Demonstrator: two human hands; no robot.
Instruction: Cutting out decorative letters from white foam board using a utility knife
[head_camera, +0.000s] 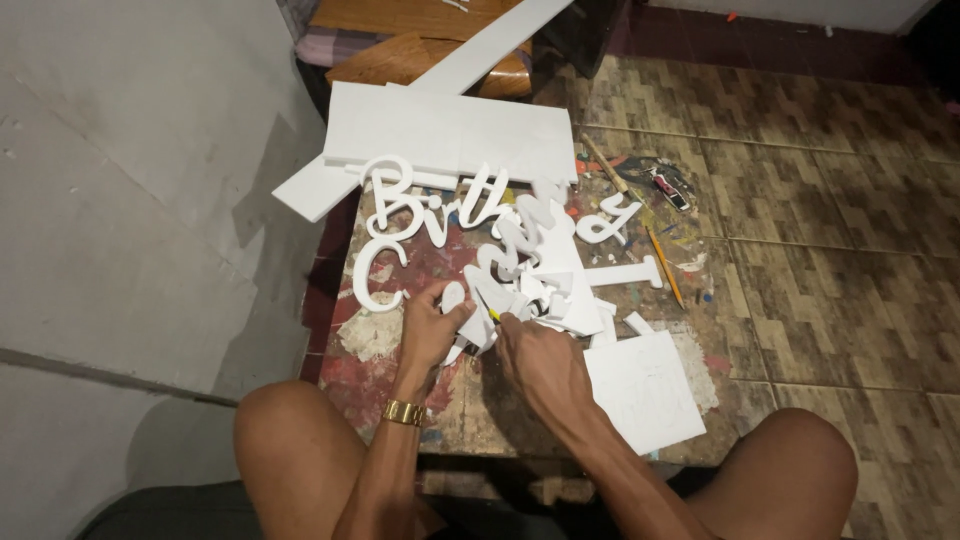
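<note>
Here, at the left of the paint-stained desk (400, 375), a cut-out white foam letter C (372, 272) lies flat, its open side turned to the right. Just beside it the left hand (430, 325), a gold watch (404, 412) on its wrist, reaches forward from the knee and closes its fingers on a white foam piece (478, 300) near the middle of the desk. The piece's long axis runs roughly from the person toward the far edge, tilted a little to the right. The right hand (535, 355) comes in from the lower right, forearm slanting up and left, and pinches a small yellow-handled cutter (492, 314) whose tip points up and left into the foam piece; the two hands nearly touch.

Behind them white script lettering (440, 205) stretches left to right across the desk, overlapped by loose foam scraps (560, 290). Beyond it a foam slab (450, 130) and a long foam strip (480, 55) lie at the far edge. To the right of the hands a square foam sheet (645, 390) rests flat, touching the right forearm. Farther right lie a pencil (663, 265) and a brush (605, 165), then the tiled floor (830, 250).
</note>
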